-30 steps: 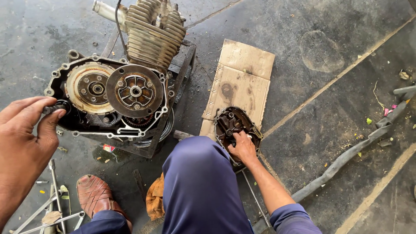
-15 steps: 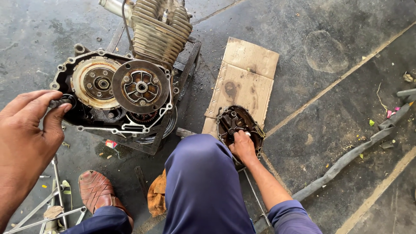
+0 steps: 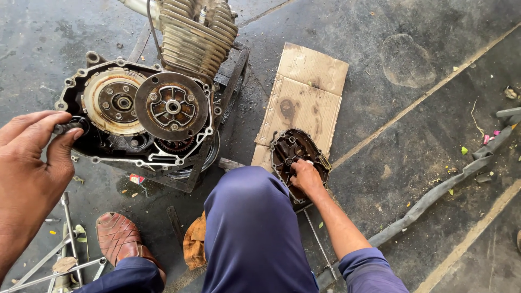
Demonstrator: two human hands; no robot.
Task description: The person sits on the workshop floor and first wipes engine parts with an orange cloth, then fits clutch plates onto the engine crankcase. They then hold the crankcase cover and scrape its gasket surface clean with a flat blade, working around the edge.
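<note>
Fingers (image 3: pixel 65 142) of the left hand (image 3: pixel 30 179) are pinched together on a small dark round part (image 3: pixel 76 126), thumb under, forefinger over, held right at the left edge of the open engine case (image 3: pixel 144 116). That case stands on the concrete floor (image 3: pixel 412 108), cover off, with the pale clutch drum (image 3: pixel 116 101) and the rusty pressure plate (image 3: pixel 172 107) facing up and the finned cylinder (image 3: pixel 195 35) rising behind.

Over on the other side of the blue-trousered knee (image 3: pixel 252 228), the right hand (image 3: pixel 305 176) is curled down inside the removed side cover (image 3: pixel 299 157), which lies on the near corner of a stained cardboard sheet (image 3: pixel 306 95); whether those fingers grip anything I cannot tell.

By the look of it, this is inspection or refitting work around the clutch side: one small piece at the case, the cover being handled. Any next move wants a steady pinch, because a dropped part would vanish among the grit, the rods (image 3: pixel 68 228) and the sandal (image 3: pixel 120 239) below.
</note>
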